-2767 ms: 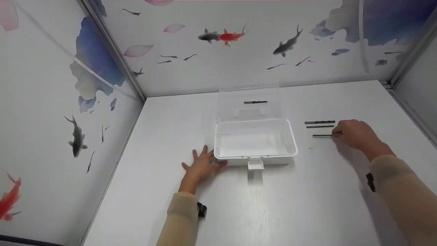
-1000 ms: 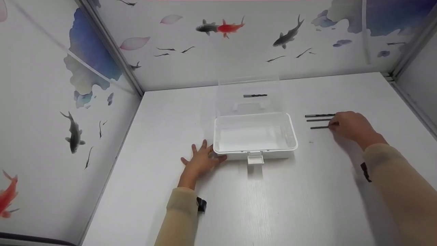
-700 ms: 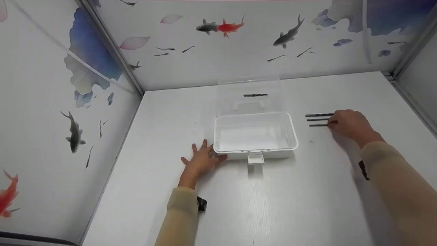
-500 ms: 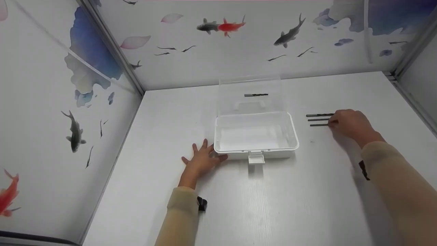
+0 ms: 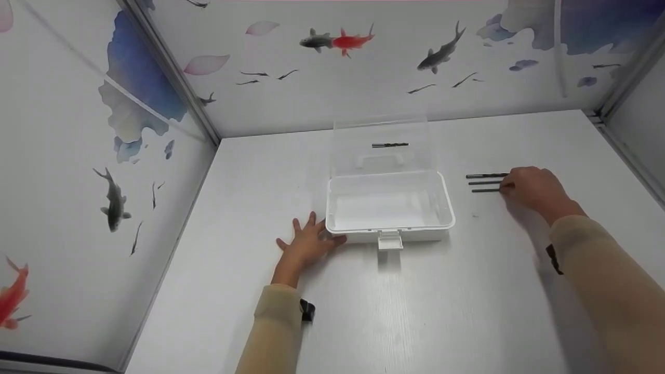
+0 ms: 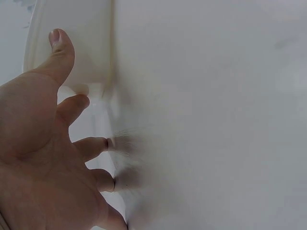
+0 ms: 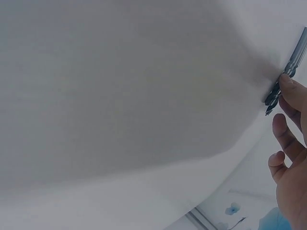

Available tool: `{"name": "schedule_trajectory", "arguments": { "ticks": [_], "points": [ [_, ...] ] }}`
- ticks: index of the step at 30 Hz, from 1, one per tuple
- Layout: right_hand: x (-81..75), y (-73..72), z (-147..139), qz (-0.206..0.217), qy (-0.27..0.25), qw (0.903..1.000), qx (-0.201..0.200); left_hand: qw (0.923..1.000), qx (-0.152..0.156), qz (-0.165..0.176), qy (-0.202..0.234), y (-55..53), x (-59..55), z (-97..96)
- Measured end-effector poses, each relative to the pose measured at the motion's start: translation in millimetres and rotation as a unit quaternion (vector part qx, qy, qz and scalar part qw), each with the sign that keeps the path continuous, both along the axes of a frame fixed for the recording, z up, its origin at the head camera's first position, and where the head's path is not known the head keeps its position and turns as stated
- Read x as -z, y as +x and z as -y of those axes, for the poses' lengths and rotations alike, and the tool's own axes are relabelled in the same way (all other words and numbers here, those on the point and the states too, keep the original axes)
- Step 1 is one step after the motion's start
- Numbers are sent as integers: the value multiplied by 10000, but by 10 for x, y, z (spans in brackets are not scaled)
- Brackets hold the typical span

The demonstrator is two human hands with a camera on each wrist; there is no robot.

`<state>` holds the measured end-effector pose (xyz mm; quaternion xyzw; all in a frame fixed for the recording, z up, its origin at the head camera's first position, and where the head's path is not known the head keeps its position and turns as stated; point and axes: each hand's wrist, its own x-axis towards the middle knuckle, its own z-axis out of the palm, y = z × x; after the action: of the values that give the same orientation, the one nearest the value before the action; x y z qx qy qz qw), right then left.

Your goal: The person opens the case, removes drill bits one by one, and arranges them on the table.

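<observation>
My left hand (image 5: 306, 244) lies with fingers spread at the front left corner of a white plastic box (image 5: 390, 229). In the left wrist view the thumb (image 6: 62, 52) is against the box's side and the other fingertips reach the table. My right hand (image 5: 537, 189) pinches the nearest of three drill bits (image 5: 485, 190) between thumb and fingers, its right end hidden by the hand. Just beyond it lie a middle drill bit (image 5: 483, 183) and a thicker, fluted drill bit (image 5: 486, 175), roughly parallel. The right wrist view shows fluted ends (image 7: 273, 99) by the thumb.
The box stands with its clear lid (image 5: 348, 150) laid back behind it and its latch (image 5: 390, 240) hanging at the front. Another drill bit (image 5: 390, 145) shows at the lid. Printed panels (image 5: 260, 104) border the white table (image 5: 249, 182) at the back and left.
Since the earliest frame my right hand has slid the nearest drill bit away from me and slightly left, closer to the other two. The left hand has stayed at the box corner.
</observation>
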<state>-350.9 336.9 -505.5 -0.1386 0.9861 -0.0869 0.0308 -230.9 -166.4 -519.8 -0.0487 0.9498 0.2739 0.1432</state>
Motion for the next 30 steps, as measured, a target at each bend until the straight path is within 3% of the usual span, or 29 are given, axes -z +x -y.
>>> {"name": "schedule_trajectory", "arguments": {
  "ticks": [16,30],
  "points": [
    [44,10,-55,-346,37,9993,-100,9999,-7,19,107,1,-2,7],
    [30,13,-49,-217,63,9997,-104,9999,-5,49,145,1,-5,6]
  ]
}}
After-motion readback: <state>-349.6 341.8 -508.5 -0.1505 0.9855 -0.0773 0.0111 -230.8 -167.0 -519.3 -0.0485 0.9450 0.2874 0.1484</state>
